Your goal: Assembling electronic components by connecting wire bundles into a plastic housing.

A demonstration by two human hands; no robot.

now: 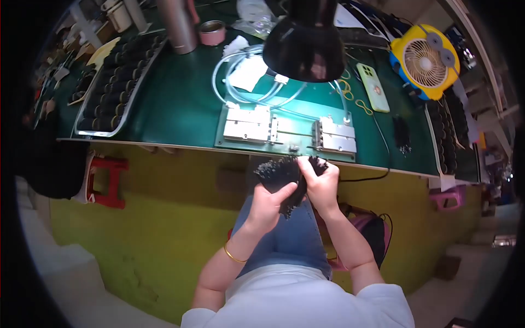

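Over my lap, just in front of the table edge, I hold a bundle of thin black strands (280, 174) with many loose ends fanning out. My left hand (266, 206) is closed round its lower left side, thumb laid across it. At the bundle's right side, my right hand (321, 186) grips the strands with thumb and fingers. Exactly what the strands are is too small to tell. Beyond my hands, a green plate fixture (292, 143) carries a left metal block (246, 127) and a right metal block (336, 135).
A black lamp (305, 52) hangs over the fixture, with clear tubing (221, 76) behind it. A phone (373, 90), yellow fan (426, 57) and small black bunch (402, 134) lie right. Trays of black coils stand at left (117, 128) and right (437, 139).
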